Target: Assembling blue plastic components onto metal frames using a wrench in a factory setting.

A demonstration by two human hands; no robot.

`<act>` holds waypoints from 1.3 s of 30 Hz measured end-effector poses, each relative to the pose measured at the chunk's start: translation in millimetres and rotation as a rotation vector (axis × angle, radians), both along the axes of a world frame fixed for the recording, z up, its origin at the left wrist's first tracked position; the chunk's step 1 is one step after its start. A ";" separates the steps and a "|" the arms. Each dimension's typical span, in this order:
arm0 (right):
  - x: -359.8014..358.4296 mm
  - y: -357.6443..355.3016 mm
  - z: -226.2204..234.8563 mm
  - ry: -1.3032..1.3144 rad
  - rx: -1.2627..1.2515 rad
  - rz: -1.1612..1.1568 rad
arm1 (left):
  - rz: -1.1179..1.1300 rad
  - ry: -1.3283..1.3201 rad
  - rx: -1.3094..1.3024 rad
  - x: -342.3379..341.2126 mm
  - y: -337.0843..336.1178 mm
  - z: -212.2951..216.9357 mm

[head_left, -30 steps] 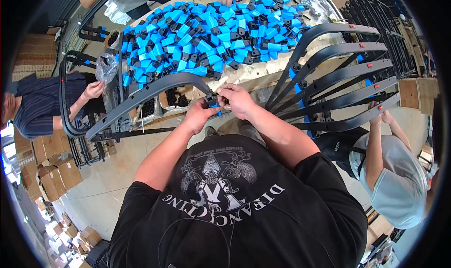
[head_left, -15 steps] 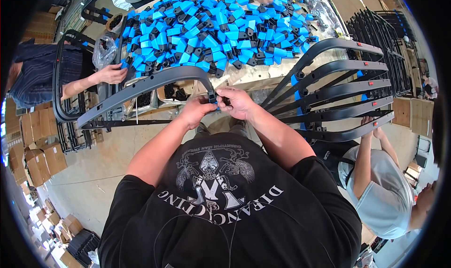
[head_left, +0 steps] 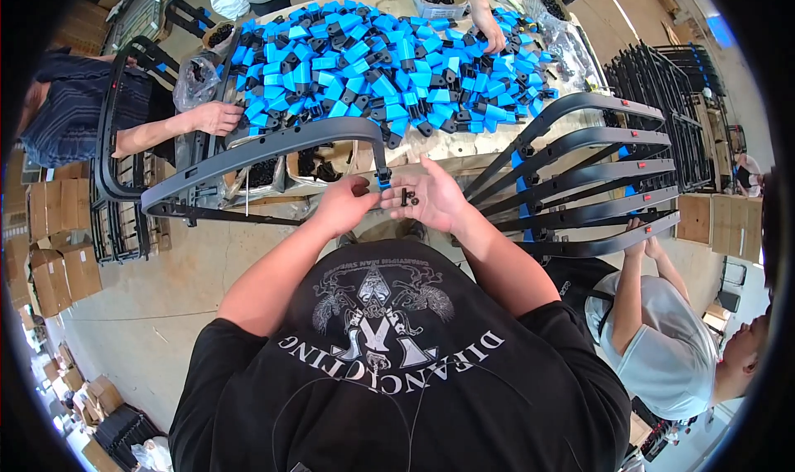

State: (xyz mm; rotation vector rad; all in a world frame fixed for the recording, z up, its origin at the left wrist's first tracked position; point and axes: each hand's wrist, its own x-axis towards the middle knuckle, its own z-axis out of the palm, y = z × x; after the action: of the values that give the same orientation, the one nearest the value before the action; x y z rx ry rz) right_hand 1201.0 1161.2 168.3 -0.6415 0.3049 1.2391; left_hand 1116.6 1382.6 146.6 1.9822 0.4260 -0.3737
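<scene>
My right hand (head_left: 431, 199) is held palm up with its fingers stretched out. Small black screws (head_left: 406, 197) rest on that palm. Beside it, my left hand (head_left: 344, 203) has its fingers curled together; whatever they pinch, if anything, is hidden. Just beyond both hands is the end of a curved black frame (head_left: 273, 141), which arches in from the left. A small black-and-blue fitting (head_left: 383, 177) sits at this end, close to the fingers of both hands. I cannot tell whether either hand touches it.
Blue-and-black plastic parts (head_left: 356, 66) are heaped on the table (head_left: 464, 146), with co-workers' hands at its left (head_left: 217, 118) and far side (head_left: 490, 33). More curved black frames (head_left: 613, 167) fan out at right, where another person (head_left: 662, 331) grips one. Open boxes of small black parts (head_left: 323, 164) lie below.
My right hand has opened from a pinch to a flat palm, showing the screws. My left hand has drawn back slightly from the fitting. The far co-worker's hand reaches further over the heap.
</scene>
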 end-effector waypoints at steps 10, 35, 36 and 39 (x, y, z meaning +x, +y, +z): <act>-22.7 18.3 15.2 -0.060 0.088 -0.002 | -0.556 -0.588 0.270 3.4 -15.7 78.7; -10.2 42.1 7.8 -1.587 -1.044 0.313 | 0.377 0.075 -0.595 25.9 -6.1 -3.3; -9.7 42.3 9.4 -1.587 -1.044 0.317 | 0.372 0.136 -0.641 25.7 -3.0 -6.4; -9.5 43.0 10.7 -1.583 -1.045 0.319 | 0.373 0.211 -0.736 24.2 -2.9 -11.1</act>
State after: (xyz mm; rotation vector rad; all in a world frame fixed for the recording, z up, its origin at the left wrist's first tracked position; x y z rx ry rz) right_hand 1191.5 1204.2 179.0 -2.3874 -0.5700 0.4389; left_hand 1140.8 1379.7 135.5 1.1259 0.6669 -0.4247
